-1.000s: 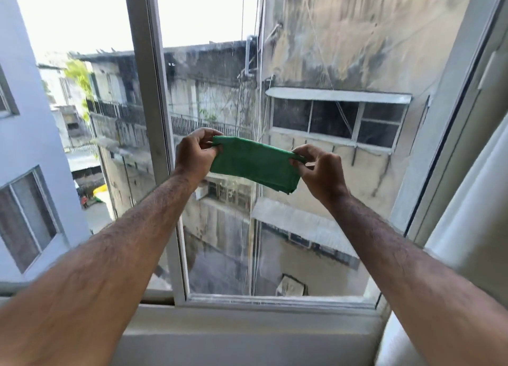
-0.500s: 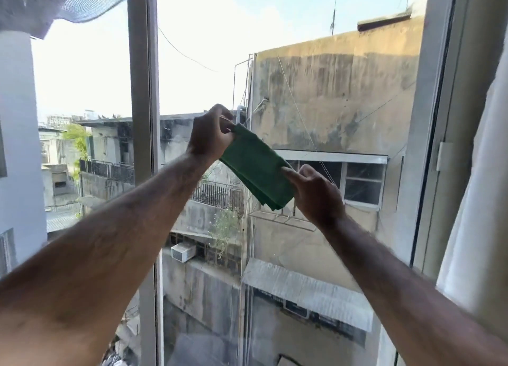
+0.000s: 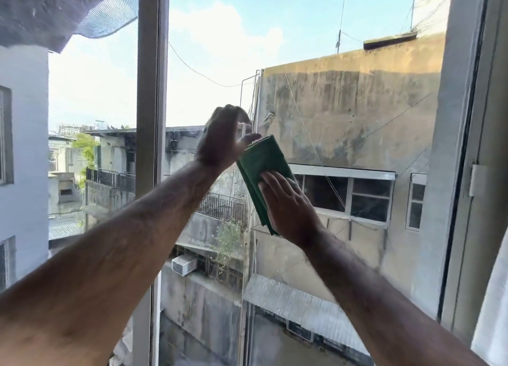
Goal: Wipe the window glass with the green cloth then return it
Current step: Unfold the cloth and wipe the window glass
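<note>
The folded green cloth (image 3: 261,159) lies flat against the window glass (image 3: 343,112) near the middle of the right pane, long side running up and down. My right hand (image 3: 287,204) presses on its lower half with the palm and spread fingers. My left hand (image 3: 222,140) is at the cloth's upper left corner. Its fingers are lifted and apart, and only the thumb tip reaches the cloth's top edge.
A pale upright window bar (image 3: 149,90) stands left of my hands. The window's right frame (image 3: 461,118) carries a small latch (image 3: 477,180), with a white curtain (image 3: 494,297) beside it. Buildings and sky show through the glass.
Both hands rose with the cloth as my view tilted up. The cloth turned from stretched sideways to upright. My right hand went flat on it; my left hand's pinch opened.
</note>
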